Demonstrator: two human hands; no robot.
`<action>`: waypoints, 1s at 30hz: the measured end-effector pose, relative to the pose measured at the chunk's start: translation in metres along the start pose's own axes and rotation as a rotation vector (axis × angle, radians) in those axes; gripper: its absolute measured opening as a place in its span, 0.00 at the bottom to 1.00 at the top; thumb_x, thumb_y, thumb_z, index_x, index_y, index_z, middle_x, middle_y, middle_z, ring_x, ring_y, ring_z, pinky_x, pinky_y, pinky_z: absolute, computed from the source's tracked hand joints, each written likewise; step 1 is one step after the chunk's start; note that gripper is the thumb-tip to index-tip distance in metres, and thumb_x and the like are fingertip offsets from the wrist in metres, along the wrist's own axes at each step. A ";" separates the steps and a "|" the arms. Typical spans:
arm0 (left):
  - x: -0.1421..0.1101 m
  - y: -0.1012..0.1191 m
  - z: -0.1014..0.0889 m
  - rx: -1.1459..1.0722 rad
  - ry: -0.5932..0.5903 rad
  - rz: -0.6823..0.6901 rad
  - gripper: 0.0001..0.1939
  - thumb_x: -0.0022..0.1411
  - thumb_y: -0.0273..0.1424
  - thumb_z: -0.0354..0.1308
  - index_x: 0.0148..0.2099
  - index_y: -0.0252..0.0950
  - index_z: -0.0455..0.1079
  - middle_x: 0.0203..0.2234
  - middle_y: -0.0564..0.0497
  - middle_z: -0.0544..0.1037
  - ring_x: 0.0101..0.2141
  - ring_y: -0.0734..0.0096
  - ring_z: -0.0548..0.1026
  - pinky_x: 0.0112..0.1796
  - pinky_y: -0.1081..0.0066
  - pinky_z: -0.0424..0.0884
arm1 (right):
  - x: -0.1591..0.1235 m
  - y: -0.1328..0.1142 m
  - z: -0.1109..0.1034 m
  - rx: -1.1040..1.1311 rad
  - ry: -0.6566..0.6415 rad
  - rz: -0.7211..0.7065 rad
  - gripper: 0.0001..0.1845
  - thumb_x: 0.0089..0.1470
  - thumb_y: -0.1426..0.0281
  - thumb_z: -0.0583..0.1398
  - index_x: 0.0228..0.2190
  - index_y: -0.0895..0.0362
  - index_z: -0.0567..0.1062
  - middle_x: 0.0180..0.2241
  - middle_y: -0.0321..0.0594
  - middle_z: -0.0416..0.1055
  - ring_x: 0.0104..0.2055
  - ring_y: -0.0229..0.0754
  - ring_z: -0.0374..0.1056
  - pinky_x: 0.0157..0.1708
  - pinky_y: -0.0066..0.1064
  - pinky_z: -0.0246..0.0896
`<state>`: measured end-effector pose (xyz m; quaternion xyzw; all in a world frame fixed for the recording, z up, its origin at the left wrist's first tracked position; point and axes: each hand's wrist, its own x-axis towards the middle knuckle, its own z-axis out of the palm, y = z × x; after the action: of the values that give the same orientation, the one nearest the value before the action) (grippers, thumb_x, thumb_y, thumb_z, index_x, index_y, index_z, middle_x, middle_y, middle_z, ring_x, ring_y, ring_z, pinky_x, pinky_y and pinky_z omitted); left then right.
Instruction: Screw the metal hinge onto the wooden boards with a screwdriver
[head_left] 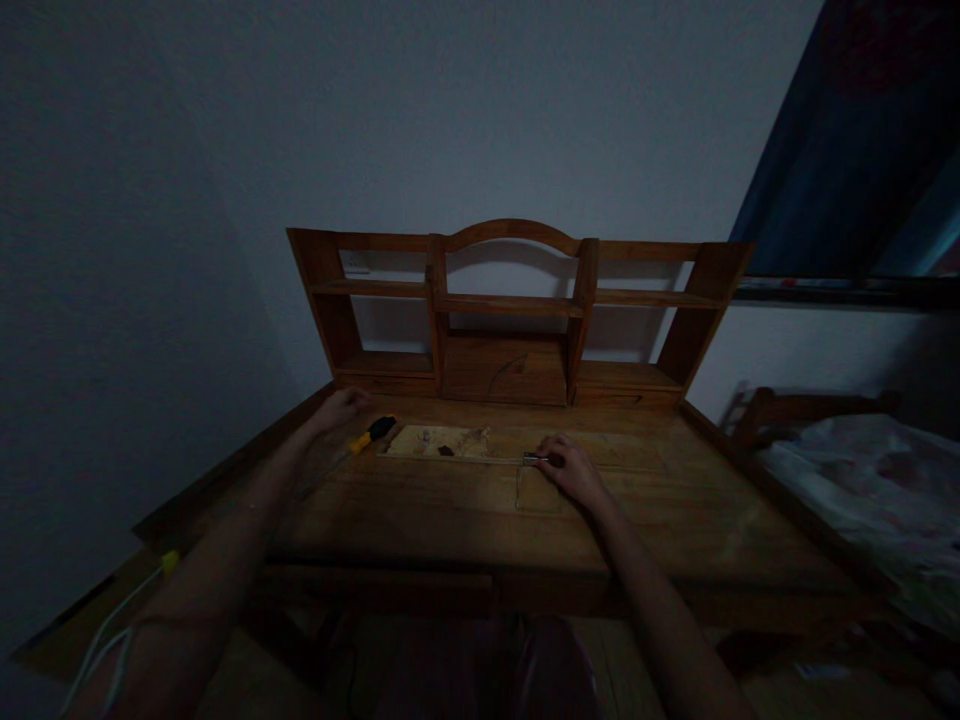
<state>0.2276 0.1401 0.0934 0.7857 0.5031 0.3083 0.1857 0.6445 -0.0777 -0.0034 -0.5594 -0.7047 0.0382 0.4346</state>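
My right hand (571, 468) is closed around a small dark object with a shiny metal end (534, 458); its exact kind is too dim to make out. The metal end points left, at the right end of a pale thin strip (420, 442) lying on the desk. A torn edge and dark spots mark that strip. Beneath my right hand a thin wire-like line (517, 490) runs over the wood. My left hand (341, 408) rests at the desk's left, fingers loosely bent and seemingly holding nothing. Near it lies a screwdriver (373, 433) with a yellow and black handle.
The wooden desk (450, 510) carries a shelf unit (506, 305) along its back edge, against a pale wall. At lower left is a white cable (105, 630) with a yellow piece (170, 562). A bed with pale covers (855, 480) stands at right.
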 end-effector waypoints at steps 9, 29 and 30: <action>0.007 0.154 0.122 -0.557 -0.276 0.450 0.19 0.58 0.43 0.60 0.42 0.32 0.74 0.37 0.46 0.79 0.40 0.64 0.75 0.43 0.67 0.70 | -0.001 -0.003 0.000 0.008 0.004 0.001 0.07 0.56 0.64 0.63 0.33 0.54 0.78 0.38 0.41 0.71 0.40 0.41 0.70 0.41 0.33 0.65; -0.021 0.133 0.232 -0.567 -0.500 0.508 0.16 0.57 0.42 0.63 0.37 0.34 0.75 0.34 0.49 0.78 0.37 0.69 0.76 0.41 0.71 0.72 | -0.001 -0.011 -0.002 -0.020 -0.022 0.040 0.05 0.56 0.66 0.62 0.35 0.52 0.79 0.39 0.39 0.70 0.40 0.40 0.70 0.41 0.31 0.65; -0.021 0.133 0.231 -0.533 -0.483 0.528 0.16 0.58 0.42 0.63 0.37 0.34 0.75 0.34 0.49 0.77 0.36 0.69 0.76 0.40 0.72 0.72 | -0.001 -0.010 -0.002 -0.021 -0.019 0.042 0.05 0.56 0.66 0.62 0.34 0.52 0.79 0.39 0.39 0.70 0.40 0.40 0.70 0.41 0.31 0.65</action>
<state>0.4660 0.0683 -0.0037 0.8614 0.1303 0.2717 0.4090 0.6378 -0.0830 0.0027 -0.5782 -0.6973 0.0452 0.4211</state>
